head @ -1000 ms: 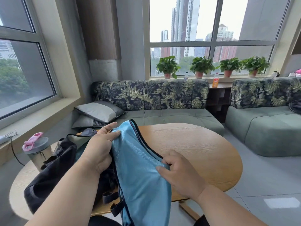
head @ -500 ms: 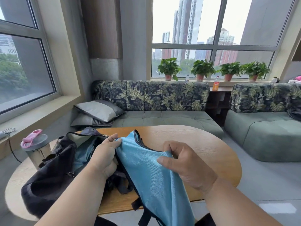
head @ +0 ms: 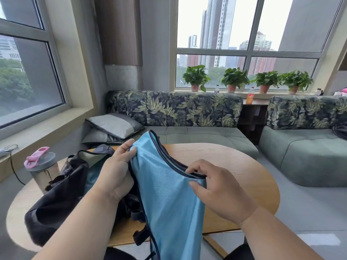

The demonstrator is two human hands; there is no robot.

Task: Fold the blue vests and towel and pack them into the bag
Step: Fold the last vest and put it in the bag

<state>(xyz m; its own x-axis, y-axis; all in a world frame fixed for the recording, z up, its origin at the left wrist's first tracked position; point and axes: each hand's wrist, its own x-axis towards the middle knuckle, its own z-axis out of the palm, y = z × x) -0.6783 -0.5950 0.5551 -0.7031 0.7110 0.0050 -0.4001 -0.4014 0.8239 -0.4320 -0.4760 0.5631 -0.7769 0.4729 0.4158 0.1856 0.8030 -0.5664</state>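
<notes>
I see a light blue vest point(head: 169, 194) with dark trim, a black bag point(head: 56, 199), a leaf-patterned sofa point(head: 174, 108), and a pink-lidded bottle point(head: 40, 168).

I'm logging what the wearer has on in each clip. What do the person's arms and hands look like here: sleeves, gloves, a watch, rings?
Both forearms are bare as far as the view shows them, with no sleeve edge visible. The left hand and the right hand wear no gloves. No watch, bracelet or ring shows on the visible wrists and fingers. No markings can be seen either.
</notes>
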